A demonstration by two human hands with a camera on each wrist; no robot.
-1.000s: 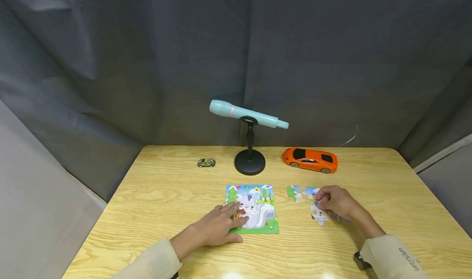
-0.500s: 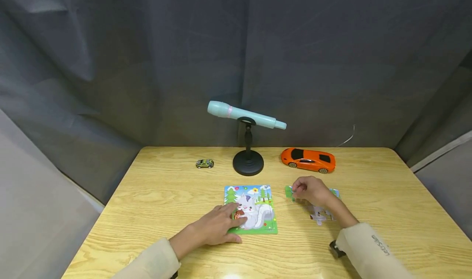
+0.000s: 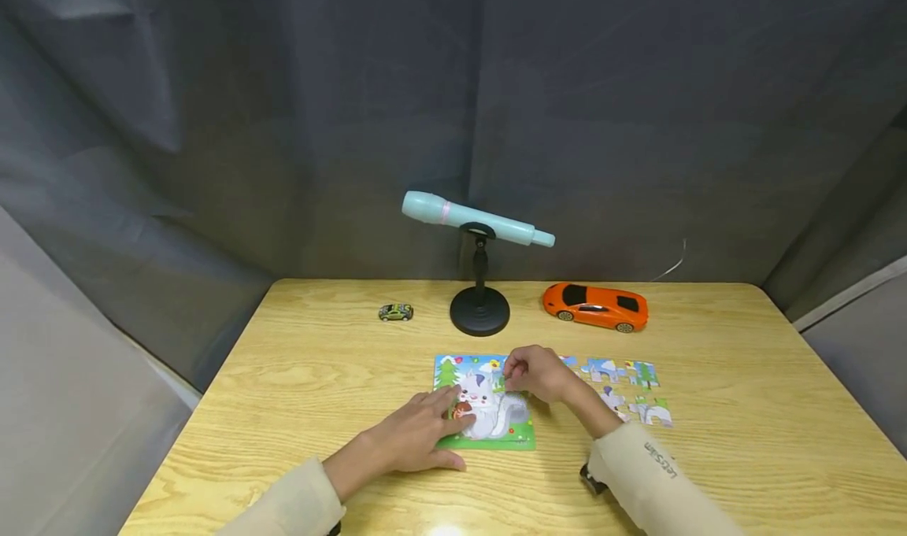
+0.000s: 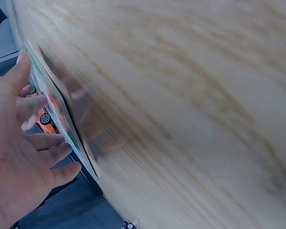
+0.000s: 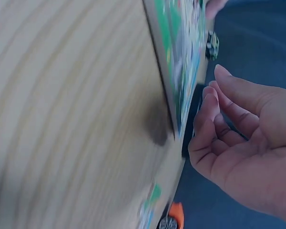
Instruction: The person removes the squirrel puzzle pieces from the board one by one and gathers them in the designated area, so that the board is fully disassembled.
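A square squirrel puzzle (image 3: 487, 422) lies on the table. My left hand (image 3: 423, 430) rests on its left part with fingers spread, the thumb on the table by the lower edge; the left wrist view shows the extended fingers (image 4: 57, 155) along the board. My right hand (image 3: 540, 375) is over the puzzle's upper right corner, its fingers curled and the thumb close to them. In the right wrist view the right hand (image 5: 248, 121) hovers by the board (image 5: 174, 62); whether a piece is between its fingertips is unclear. Several loose puzzle pieces (image 3: 650, 412) lie right of the board, partly hidden by the right arm.
Behind the puzzle, a light-blue toy microphone (image 3: 478, 219) sits on a black stand (image 3: 479, 313). An orange toy car (image 3: 597, 308) stands to its right, and a small green toy car (image 3: 396, 312) to its left. A dark curtain (image 3: 354, 127) hangs beyond the table's far edge.
My right hand has moved left from among the loose pieces to the puzzle board's upper right corner, uncovering several pieces. My left hand has stayed on the board.
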